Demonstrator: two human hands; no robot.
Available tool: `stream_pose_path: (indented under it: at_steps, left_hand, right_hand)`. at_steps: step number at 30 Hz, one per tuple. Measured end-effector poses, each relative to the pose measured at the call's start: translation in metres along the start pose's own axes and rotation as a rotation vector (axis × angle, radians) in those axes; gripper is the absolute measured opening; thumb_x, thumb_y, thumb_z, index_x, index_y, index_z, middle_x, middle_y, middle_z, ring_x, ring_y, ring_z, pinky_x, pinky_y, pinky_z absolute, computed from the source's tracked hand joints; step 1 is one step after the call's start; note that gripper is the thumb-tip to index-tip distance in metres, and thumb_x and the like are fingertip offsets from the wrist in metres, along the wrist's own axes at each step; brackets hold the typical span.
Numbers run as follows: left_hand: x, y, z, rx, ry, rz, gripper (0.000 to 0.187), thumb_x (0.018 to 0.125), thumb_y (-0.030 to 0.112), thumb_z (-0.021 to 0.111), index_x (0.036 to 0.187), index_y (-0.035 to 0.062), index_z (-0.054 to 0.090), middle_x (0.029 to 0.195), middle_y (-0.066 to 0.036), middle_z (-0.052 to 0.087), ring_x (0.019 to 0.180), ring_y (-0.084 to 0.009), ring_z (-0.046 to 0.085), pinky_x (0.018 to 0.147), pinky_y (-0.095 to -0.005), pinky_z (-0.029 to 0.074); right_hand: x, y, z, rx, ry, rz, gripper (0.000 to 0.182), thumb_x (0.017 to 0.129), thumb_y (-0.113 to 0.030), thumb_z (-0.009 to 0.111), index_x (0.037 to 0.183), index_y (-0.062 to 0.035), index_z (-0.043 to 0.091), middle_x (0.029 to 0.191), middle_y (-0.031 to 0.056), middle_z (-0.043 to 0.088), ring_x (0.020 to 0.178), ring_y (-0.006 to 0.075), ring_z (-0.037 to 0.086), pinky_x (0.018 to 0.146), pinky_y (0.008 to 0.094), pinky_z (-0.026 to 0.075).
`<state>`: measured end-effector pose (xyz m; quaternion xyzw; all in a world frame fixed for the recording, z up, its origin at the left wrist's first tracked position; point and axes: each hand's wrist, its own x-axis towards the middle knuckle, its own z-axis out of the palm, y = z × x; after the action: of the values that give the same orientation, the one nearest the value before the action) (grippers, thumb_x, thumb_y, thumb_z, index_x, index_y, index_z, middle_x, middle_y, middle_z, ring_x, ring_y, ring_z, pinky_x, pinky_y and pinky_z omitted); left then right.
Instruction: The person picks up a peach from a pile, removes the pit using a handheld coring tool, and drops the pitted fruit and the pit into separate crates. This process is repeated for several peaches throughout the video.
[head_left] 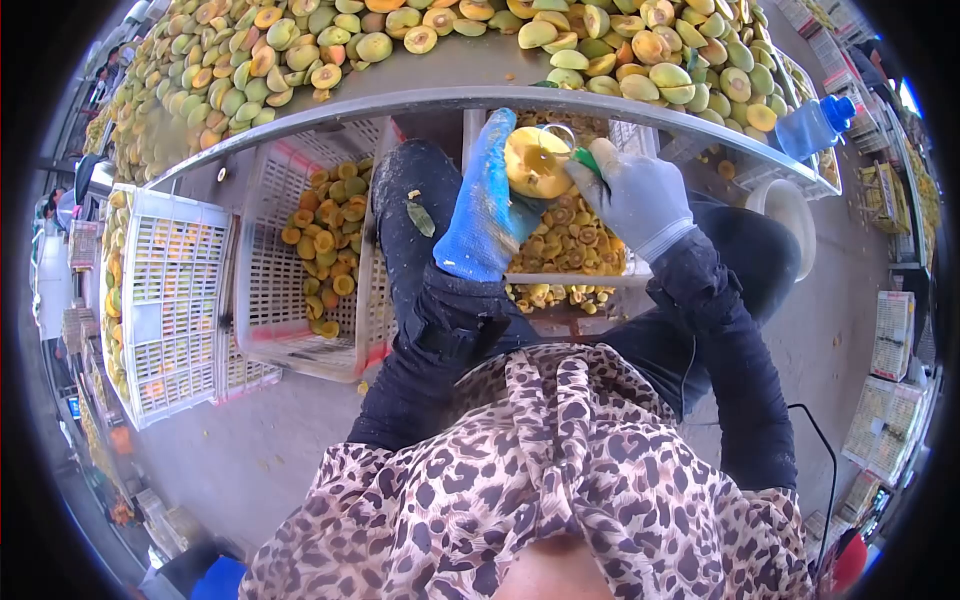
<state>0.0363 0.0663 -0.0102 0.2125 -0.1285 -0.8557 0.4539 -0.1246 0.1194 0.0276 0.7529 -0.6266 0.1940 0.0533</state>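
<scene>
My left hand (482,215), in a blue glove, grips a peach half (535,165) with its yellow cut face turned up and a dark hollow in the middle. My right hand (640,195), in a grey glove, is closed around the green handle of a loop-bladed pitting knife (588,160). The metal loop lies at the upper right edge of the peach half. Below both hands, a crate (590,280) between my knees contains yellow fruit scraps. Part of this crate is hidden by my hands.
Across the front runs a metal table rim (400,103) with a heap of peach halves (375,47) behind it. To the left stand a crate (270,290) of pitted halves and a white crate (180,300). A blue bottle (808,128) and a white bucket (795,220) are at right.
</scene>
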Motion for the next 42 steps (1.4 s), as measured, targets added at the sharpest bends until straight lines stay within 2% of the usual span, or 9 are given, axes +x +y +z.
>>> stream_pose_path:
  at_steps: [10, 16, 19, 23, 28, 33, 37, 40, 42]
  left_hand:
    - [-0.004, -0.003, -0.008, 0.269, 0.113, 0.073, 0.034, 0.095, 0.033, 0.052, 0.116, 0.0058, 0.053, 0.1, -0.01, 0.059, 0.092, -0.0216, 0.061, 0.08, -0.0376, 0.053]
    - [-0.03, -0.011, -0.028, 0.587, 0.053, 0.297, 0.042, 0.096, 0.033, 0.051, 0.124, 0.0018, 0.046, 0.111, -0.012, 0.058, 0.098, -0.0248, 0.061, 0.083, -0.0391, 0.053]
    - [-0.029, -0.007, -0.056, 0.215, -0.25, 0.318, 0.043, 0.097, 0.027, 0.048, 0.134, 0.0063, 0.04, 0.116, -0.013, 0.057, 0.105, -0.0239, 0.059, 0.089, -0.0403, 0.051]
    - [-0.035, 0.006, -0.008, 0.263, 0.206, 0.301, 0.026, 0.095, 0.033, 0.053, 0.107, 0.0097, 0.057, 0.092, -0.003, 0.061, 0.083, -0.0135, 0.062, 0.075, -0.0286, 0.052]
    - [-0.03, -0.001, -0.024, 0.16, -0.295, 0.335, 0.023, 0.096, 0.026, 0.05, 0.107, 0.0057, 0.055, 0.099, -0.005, 0.06, 0.091, -0.0162, 0.06, 0.082, -0.0293, 0.049]
    - [-0.033, 0.051, -0.048, 0.264, -0.054, 0.456, 0.025, 0.094, 0.023, 0.047, 0.104, 0.0022, 0.058, 0.086, -0.006, 0.06, 0.086, -0.0151, 0.059, 0.079, -0.0274, 0.049]
    - [-0.042, 0.152, -0.103, 2.143, 0.881, 1.001, 0.024, 0.086, 0.016, 0.059, 0.105, 0.0036, 0.061, 0.091, -0.012, 0.063, 0.094, -0.0245, 0.058, 0.085, -0.0373, 0.046]
    - [-0.005, 0.128, -0.025, 2.303, 0.471, 1.503, 0.031, 0.084, 0.016, 0.06, 0.112, 0.0046, 0.059, 0.101, -0.015, 0.062, 0.1, -0.0315, 0.056, 0.088, -0.0431, 0.045]
    - [0.047, 0.091, 0.003, 2.101, 0.023, 1.217, 0.037, 0.083, 0.018, 0.059, 0.119, 0.0073, 0.057, 0.112, -0.015, 0.059, 0.105, -0.0343, 0.054, 0.091, -0.0442, 0.044]
  right_hand:
    - [-0.003, -0.016, 0.026, -0.239, -0.147, 0.114, 0.005, 0.084, -0.014, 0.053, 0.087, -0.0101, 0.053, 0.066, 0.0075, 0.064, 0.061, 0.0245, 0.067, 0.05, 0.0377, 0.052]
    - [0.0, 0.055, 0.074, -0.371, -0.305, 0.255, 0.028, 0.09, -0.037, 0.051, 0.09, -0.0114, 0.063, 0.068, 0.0102, 0.066, 0.063, 0.0304, 0.066, 0.055, 0.0426, 0.051]
    - [0.004, 0.042, 0.03, -0.205, -0.25, 0.348, 0.038, 0.092, -0.045, 0.048, 0.095, -0.0107, 0.062, 0.071, 0.0144, 0.066, 0.066, 0.0328, 0.066, 0.056, 0.0437, 0.051]
    - [-0.008, -0.021, 0.013, 0.41, -0.061, 0.192, 0.034, 0.083, -0.038, 0.066, 0.104, -0.0142, 0.055, 0.072, 0.0165, 0.064, 0.067, 0.0347, 0.066, 0.058, 0.0406, 0.052]
    - [-0.008, -0.06, 0.026, 0.374, -0.059, 0.022, 0.031, 0.074, -0.022, 0.069, 0.101, -0.012, 0.057, 0.063, 0.0134, 0.061, 0.059, 0.0325, 0.063, 0.054, 0.0411, 0.05]
    - [-0.004, -0.055, 0.022, 0.739, 0.055, 0.141, 0.015, 0.079, -0.02, 0.065, 0.085, -0.0064, 0.06, 0.06, 0.0164, 0.058, 0.056, 0.0338, 0.061, 0.051, 0.0392, 0.047]
    - [-0.026, 0.013, 0.055, 0.293, -0.151, 0.32, 0.026, 0.082, -0.028, 0.066, 0.094, -0.0066, 0.058, 0.065, 0.0195, 0.06, 0.062, 0.0377, 0.062, 0.053, 0.0412, 0.049]
    - [-0.046, 0.032, 0.075, 0.33, -0.159, 0.408, 0.034, 0.082, -0.035, 0.067, 0.097, -0.0076, 0.054, 0.068, 0.0188, 0.062, 0.063, 0.0391, 0.062, 0.054, 0.0436, 0.049]
    - [-0.049, 0.026, 0.077, 0.392, -0.213, 0.417, 0.034, 0.084, -0.037, 0.065, 0.097, -0.0083, 0.053, 0.074, 0.0189, 0.064, 0.067, 0.0379, 0.063, 0.057, 0.045, 0.05]
